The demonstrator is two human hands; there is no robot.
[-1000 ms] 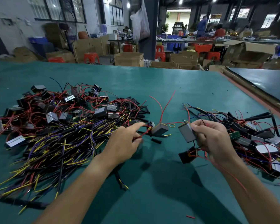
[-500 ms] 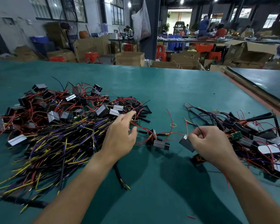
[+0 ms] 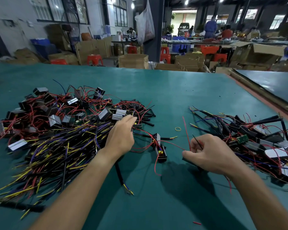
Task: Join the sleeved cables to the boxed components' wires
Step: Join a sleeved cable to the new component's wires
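My left hand stretches forward, its fingertips at the edge of the heap of boxed components with red wires, next to short black sleeves. Nothing shows in its grasp. A thick pile of sleeved cables with yellow and purple ends lies in front of that heap. One boxed component lies on the mat between my hands, red wires trailing. My right hand is curled low over the mat and pinches a red wire and a thin black wire that stick up; a dark box edge shows under its thumb.
At the right lies a tangle of boxes, black sleeved cables and a small green circuit board. A yellow rubber band and a red wire scrap lie on the green mat. One loose black cable lies by my left forearm.
My left hand let go of the small box, which now lies on the mat, and reached up-left to the heap. My right hand sank toward the mat, still holding its wires.
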